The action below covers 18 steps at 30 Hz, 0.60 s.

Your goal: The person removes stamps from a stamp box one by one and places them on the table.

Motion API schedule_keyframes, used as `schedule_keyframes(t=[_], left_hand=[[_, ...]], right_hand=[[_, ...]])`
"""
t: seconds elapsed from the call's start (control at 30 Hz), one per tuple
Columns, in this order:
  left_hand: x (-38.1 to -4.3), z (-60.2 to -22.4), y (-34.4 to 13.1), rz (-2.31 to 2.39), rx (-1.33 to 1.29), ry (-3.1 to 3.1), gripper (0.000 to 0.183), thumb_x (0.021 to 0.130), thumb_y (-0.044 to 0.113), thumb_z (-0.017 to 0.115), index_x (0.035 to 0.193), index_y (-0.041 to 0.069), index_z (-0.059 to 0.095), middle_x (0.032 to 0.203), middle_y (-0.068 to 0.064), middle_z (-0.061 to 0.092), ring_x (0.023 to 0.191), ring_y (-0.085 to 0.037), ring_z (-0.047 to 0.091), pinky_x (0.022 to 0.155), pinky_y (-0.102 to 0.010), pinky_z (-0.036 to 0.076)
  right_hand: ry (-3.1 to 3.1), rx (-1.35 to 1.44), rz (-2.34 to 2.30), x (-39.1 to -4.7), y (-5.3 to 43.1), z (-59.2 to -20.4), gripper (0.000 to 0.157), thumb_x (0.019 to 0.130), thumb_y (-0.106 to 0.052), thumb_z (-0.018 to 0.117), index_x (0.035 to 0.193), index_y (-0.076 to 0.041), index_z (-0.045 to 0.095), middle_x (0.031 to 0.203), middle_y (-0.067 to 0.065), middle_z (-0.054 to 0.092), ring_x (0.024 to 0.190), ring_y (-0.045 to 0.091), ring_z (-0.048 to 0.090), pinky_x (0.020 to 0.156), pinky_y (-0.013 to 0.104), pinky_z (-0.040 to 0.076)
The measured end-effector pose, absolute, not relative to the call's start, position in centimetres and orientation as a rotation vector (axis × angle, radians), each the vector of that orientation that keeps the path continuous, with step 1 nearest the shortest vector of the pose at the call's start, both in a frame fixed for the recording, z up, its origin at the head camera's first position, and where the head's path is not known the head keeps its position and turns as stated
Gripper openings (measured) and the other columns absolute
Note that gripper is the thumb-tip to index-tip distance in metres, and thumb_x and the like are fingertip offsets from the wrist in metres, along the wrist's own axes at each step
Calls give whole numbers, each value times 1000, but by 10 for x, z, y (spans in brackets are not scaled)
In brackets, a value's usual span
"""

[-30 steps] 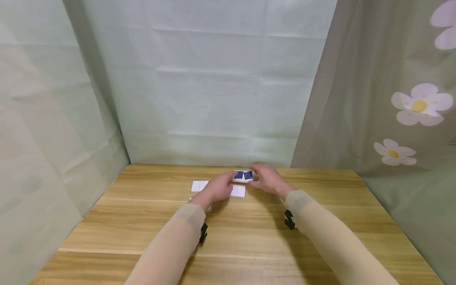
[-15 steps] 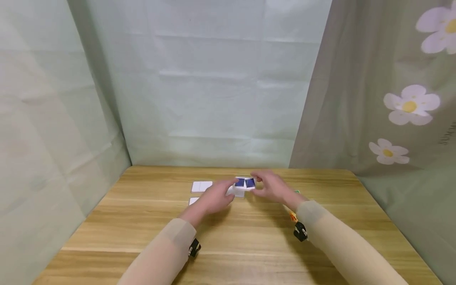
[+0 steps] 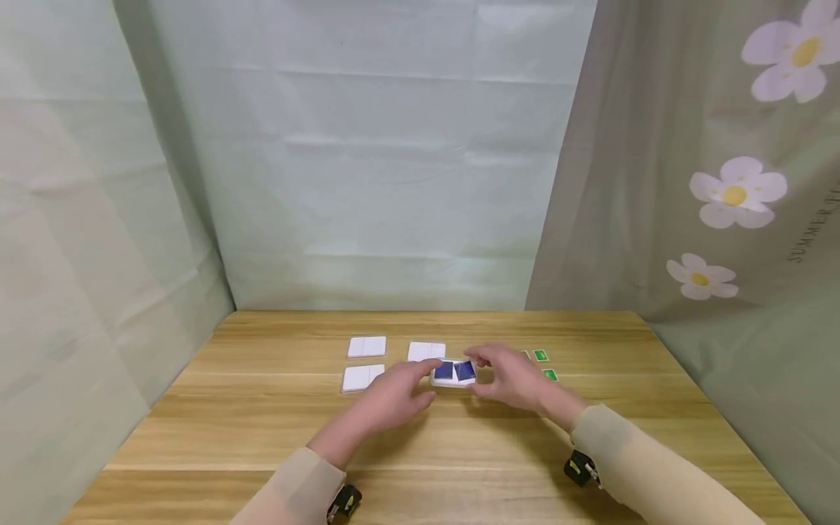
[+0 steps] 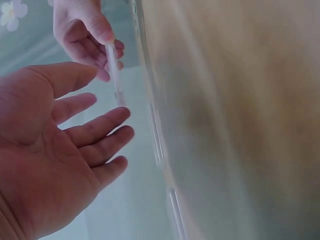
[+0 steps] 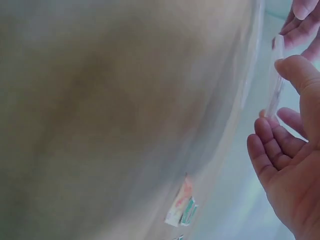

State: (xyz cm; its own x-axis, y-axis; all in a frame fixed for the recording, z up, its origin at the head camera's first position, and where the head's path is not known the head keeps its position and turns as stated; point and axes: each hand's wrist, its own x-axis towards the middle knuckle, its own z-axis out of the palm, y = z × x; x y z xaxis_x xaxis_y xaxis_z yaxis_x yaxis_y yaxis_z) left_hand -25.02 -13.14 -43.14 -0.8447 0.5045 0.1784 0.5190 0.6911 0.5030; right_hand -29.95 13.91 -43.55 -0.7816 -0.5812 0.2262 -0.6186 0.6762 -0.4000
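Observation:
A small flat clear-and-white case point(image 3: 454, 382) bearing two dark blue squares is held just above the table in the head view. My right hand point(image 3: 515, 379) pinches it by its right end, thumb on one side and fingers on the other. My left hand point(image 3: 392, 397) is at the left end, its index fingertip at the case's corner and its thumb apart from it. In the left wrist view the left hand point(image 4: 65, 135) has its fingers spread, and the case point(image 4: 115, 75) appears edge-on. The right wrist view shows the right thumb and fingers on the case point(image 5: 276, 80).
Similar white cases lie flat on the wooden table point(image 3: 262, 408): one at back left point(image 3: 366, 345), one nearer point(image 3: 362, 377) and one behind the held case point(image 3: 426, 351). Small green cards point(image 3: 541, 355) lie beyond the right hand. Pale curtains point(image 3: 394, 182) hang around the table.
Both hands have moved back toward the person, bringing the case nearer. The left thumb has come away from the case. White cases and green cards hidden earlier now show.

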Motion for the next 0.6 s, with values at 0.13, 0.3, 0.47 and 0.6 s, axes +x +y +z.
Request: schedule_keyframes(t=[0.13,0.3,0.47,0.6], left_hand=[[-239,-431,-131,-827,-882,-2892,54,103,14,79,153,6,62,144,-15,70,132,-34,66,113,-54,52],[-231,-430,-129,-711,-930,-2884,51,100,17,83,147,6,67,127,-10,77,109,-25,71,98,-48,59],[-229,-429,-125,-624,-974,-2899,51,95,19,87,142,9,70,114,-4,78,92,-15,66,85,-38,58],[-226,-430,-124,-577,-982,-2926,58,90,21,92,143,12,71,121,-6,77,101,-19,69,91,-42,59]], right_hand=[[-2817,1041,707,-290,140,-438,63,90,-26,93,143,-2,70,119,2,75,103,18,66,89,40,58],[-2834,1097,697,-281,139,-441,60,89,-27,93,140,-4,72,116,-1,74,100,13,65,90,38,58],[-2859,1123,731,-271,139,-445,56,89,-26,94,137,-6,73,113,-5,73,96,8,62,89,34,57],[-2858,1131,727,-263,141,-449,52,89,-26,94,134,-8,75,116,-4,73,99,8,63,91,35,58]])
